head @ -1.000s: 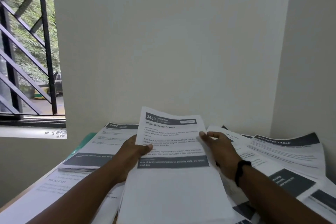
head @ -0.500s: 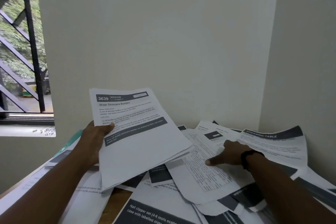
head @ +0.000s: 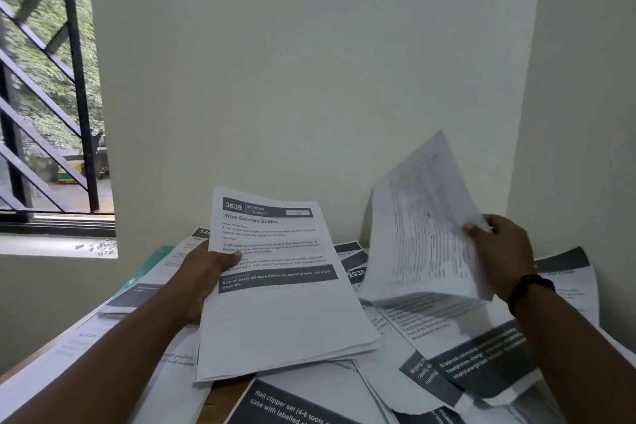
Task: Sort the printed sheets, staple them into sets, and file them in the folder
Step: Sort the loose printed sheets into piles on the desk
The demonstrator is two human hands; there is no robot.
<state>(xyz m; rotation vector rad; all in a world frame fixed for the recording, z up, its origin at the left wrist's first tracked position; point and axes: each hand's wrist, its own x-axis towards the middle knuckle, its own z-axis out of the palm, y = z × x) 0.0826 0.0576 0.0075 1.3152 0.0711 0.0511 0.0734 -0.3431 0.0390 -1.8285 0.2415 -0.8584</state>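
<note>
Left hand (head: 206, 272) grips the "3639" stack (head: 275, 286) above the desk, thumb on top, while right hand (head: 502, 251) pinches a lifted sheet (head: 420, 224) clear of the loose pile (head: 481, 361), probably to check it matches.

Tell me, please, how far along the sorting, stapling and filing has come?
Early. Left hand holds a gathered stack; right hand lifts another sheet. Loose sheets cover the table, the green folder lies under papers, and no stapler shows.
</note>
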